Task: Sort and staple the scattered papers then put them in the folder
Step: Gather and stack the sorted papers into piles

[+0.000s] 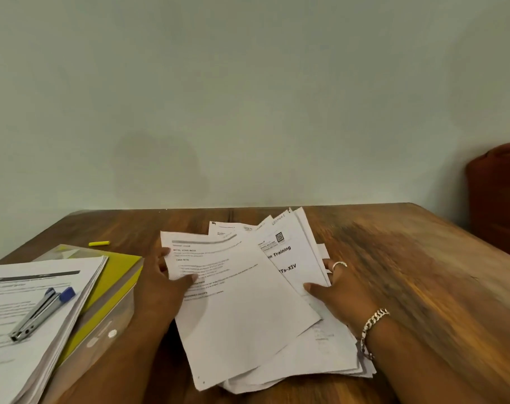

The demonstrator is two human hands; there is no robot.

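**Fingers on both sides grip a fanned sheaf of printed papers**

Fingers (163, 258) of the left hand (160, 290) curl round the left edge of the top printed sheet (236, 301), with the thumb lying across its printed lines. On the other side the right hand (339, 295) pinches the fanned stack of loose papers (288, 252), thumb on top and the remaining fingers underneath; one finger wears a silver ring (339, 264) and the wrist a chain bracelet (372, 325). The sheets spread out in a fan over the middle of the wooden table (423, 272), their lower corners near the table's front edge.

To the left lies a yellow folder with a clear cover (114, 290), and a second pile of printed papers (29, 310) rests on top of it, hiding most of it. A stapler with a blue end (41, 313) lies on that pile. Farther back, a small yellow highlighter cap (99, 243) sits alone on the wood. A dark red object (498, 199) stands beyond the table's right corner, against the pale wall (248, 97).
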